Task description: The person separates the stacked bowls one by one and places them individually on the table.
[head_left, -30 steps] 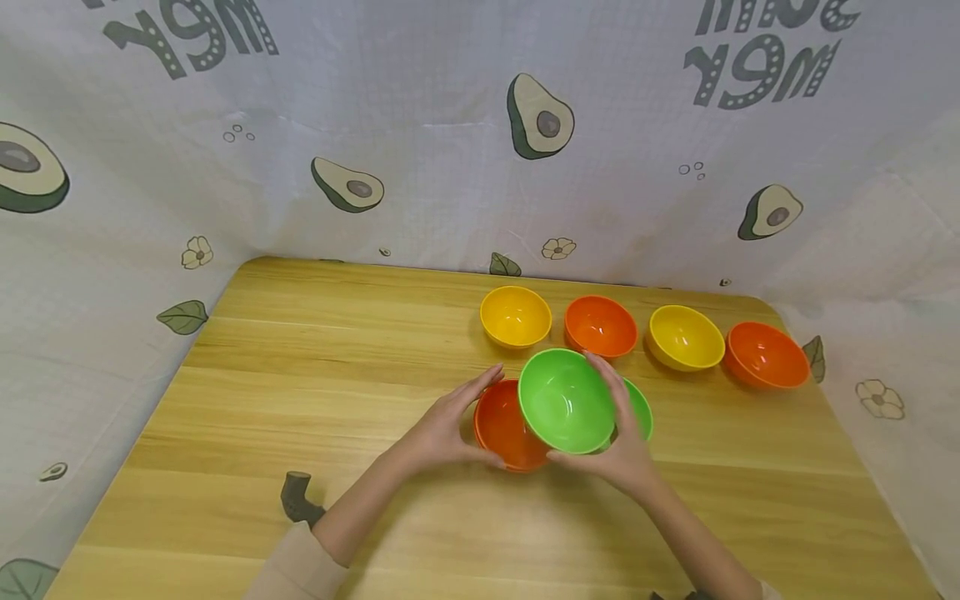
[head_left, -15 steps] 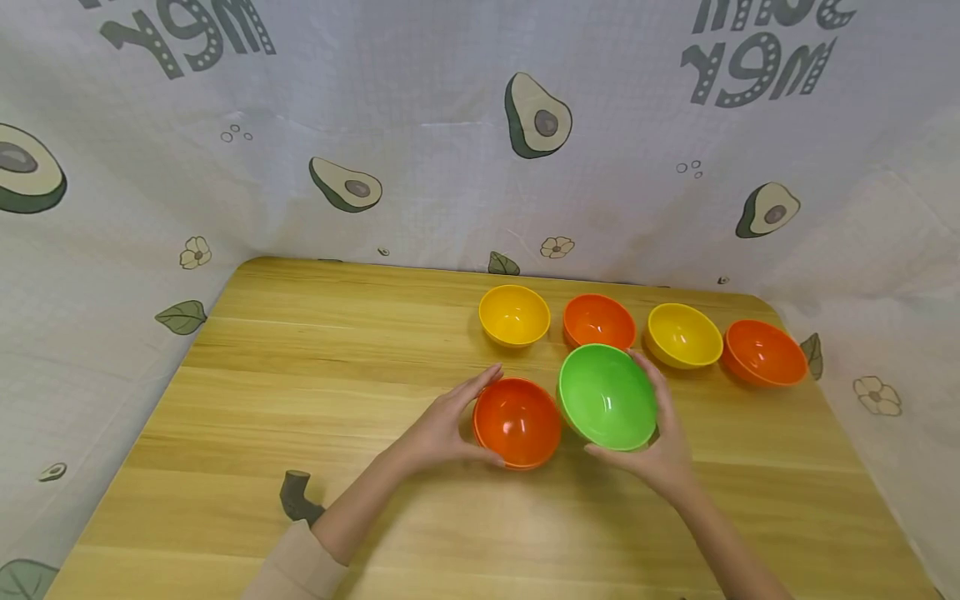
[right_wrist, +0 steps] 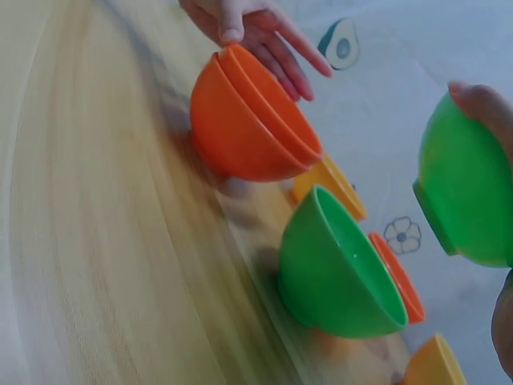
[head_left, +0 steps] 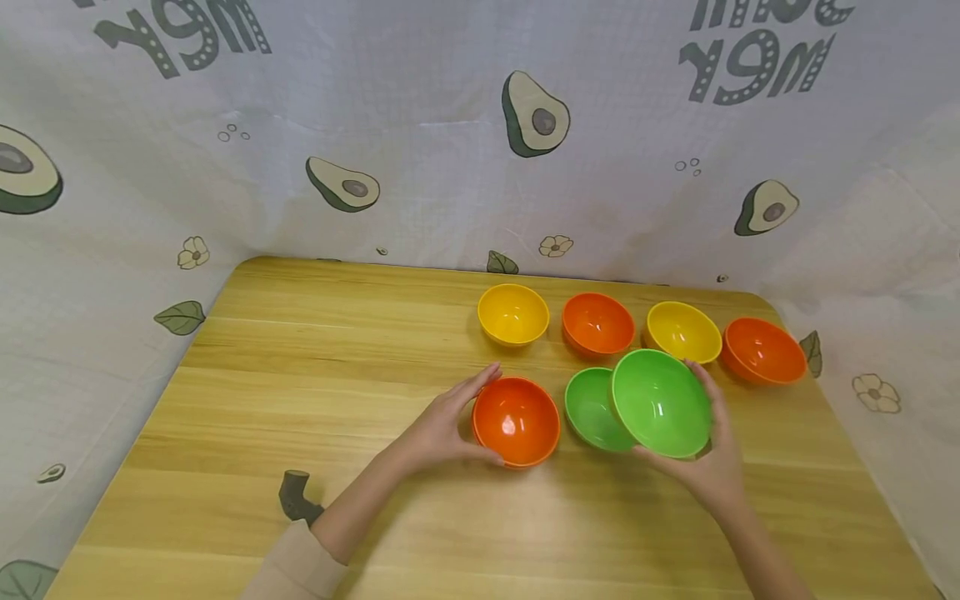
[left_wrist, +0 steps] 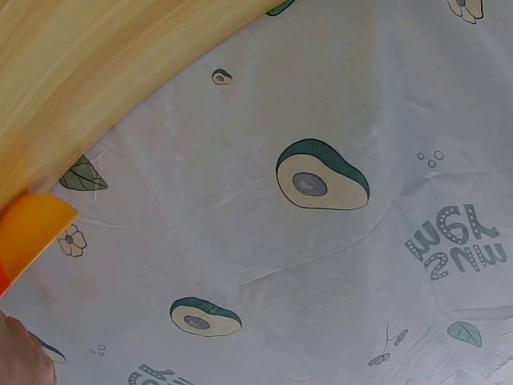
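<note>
In the head view my left hand (head_left: 442,427) curves round two nested orange bowls (head_left: 516,421) on the table, thumb at the near side and fingers at the far side. The right wrist view shows its thumb on the rim of the orange stack (right_wrist: 240,120). My right hand (head_left: 712,471) grips a green bowl (head_left: 660,404) by its sides, raised and tilted. That bowl overlaps a second green bowl (head_left: 591,408), which stands on the table right of the orange stack. In the left wrist view only a bit of hand (left_wrist: 22,357) shows at the corner.
Along the back of the wooden table (head_left: 337,350) stand a yellow-orange bowl (head_left: 513,315), an orange bowl (head_left: 597,323), a yellow bowl (head_left: 682,332) and another orange bowl (head_left: 763,352). A white avocado-print cloth (head_left: 427,192) hangs behind.
My right hand has carried the green bowl rightward from over the orange stack, past the second green bowl, bringing both into fuller view. My left hand has stayed at the orange bowls.
</note>
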The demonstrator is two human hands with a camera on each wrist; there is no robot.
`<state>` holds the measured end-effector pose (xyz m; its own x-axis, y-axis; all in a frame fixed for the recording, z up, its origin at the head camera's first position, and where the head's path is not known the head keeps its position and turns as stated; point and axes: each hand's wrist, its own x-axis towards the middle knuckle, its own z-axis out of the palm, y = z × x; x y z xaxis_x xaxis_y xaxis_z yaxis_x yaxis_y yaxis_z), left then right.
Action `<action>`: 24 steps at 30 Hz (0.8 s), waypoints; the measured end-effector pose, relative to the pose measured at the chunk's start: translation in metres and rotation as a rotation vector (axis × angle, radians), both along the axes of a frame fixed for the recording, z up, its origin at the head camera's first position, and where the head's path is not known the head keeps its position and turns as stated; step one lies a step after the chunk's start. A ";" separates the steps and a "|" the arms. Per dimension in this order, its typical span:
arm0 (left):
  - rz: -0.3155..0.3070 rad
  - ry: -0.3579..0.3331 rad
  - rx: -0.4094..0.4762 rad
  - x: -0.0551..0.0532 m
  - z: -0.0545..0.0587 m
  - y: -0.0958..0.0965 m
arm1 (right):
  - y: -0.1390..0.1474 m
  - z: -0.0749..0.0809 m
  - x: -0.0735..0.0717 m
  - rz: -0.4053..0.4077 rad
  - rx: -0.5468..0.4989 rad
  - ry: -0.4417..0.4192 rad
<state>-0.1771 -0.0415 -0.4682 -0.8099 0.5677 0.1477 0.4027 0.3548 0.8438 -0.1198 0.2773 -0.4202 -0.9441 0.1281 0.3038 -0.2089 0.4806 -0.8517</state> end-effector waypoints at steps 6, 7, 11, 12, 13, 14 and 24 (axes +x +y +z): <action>0.003 -0.003 -0.002 0.000 0.000 0.000 | 0.008 0.000 0.003 -0.062 0.024 -0.041; 0.002 -0.001 -0.002 0.000 0.000 0.000 | 0.009 -0.001 0.004 -0.071 0.024 -0.043; -0.002 0.007 -0.003 0.000 -0.001 0.000 | 0.015 -0.001 0.004 -0.099 0.034 -0.046; -0.001 0.007 -0.003 0.000 -0.001 0.000 | 0.016 -0.001 0.004 -0.108 0.034 -0.048; -0.001 0.006 -0.004 0.000 -0.001 0.000 | 0.018 -0.001 0.004 -0.117 0.035 -0.052; -0.001 0.004 -0.004 0.000 -0.001 0.000 | 0.020 -0.001 0.004 -0.127 0.034 -0.060; -0.002 -0.004 -0.009 0.000 0.000 0.000 | 0.044 -0.016 0.006 -0.289 0.050 -0.192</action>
<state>-0.1770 -0.0418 -0.4680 -0.8095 0.5703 0.1394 0.3997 0.3614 0.8424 -0.1139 0.3209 -0.4363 -0.9115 0.3876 0.1373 0.1031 0.5387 -0.8361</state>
